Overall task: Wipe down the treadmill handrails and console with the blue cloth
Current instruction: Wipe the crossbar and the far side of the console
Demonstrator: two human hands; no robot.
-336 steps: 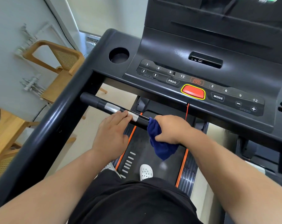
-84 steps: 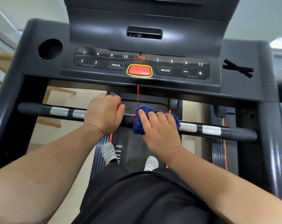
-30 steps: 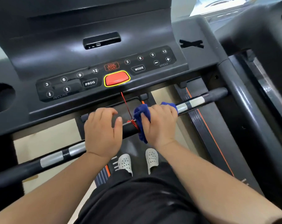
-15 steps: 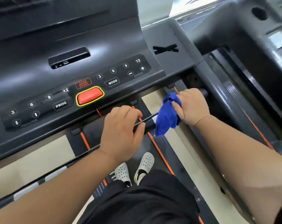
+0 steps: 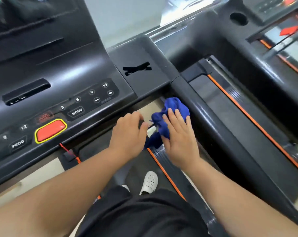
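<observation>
Head cam: the right hand point(image 5: 179, 141) is pressing the blue cloth point(image 5: 172, 106) with mostly straight fingers point(image 5: 170, 115) onto the right end of the front handrail point(image 5: 151, 130), right where it's meeting the thick side rail point(image 5: 213, 127), while the left hand point(image 5: 129, 134) is wrapping its fingers round the same bar just beside it. The hands are hiding most of that bar; the console point(image 5: 59, 86) with its red button point(image 5: 50, 130) is sitting just above, and a white shoe point(image 5: 149, 182) is standing on the belt point(image 5: 136, 170) below.
</observation>
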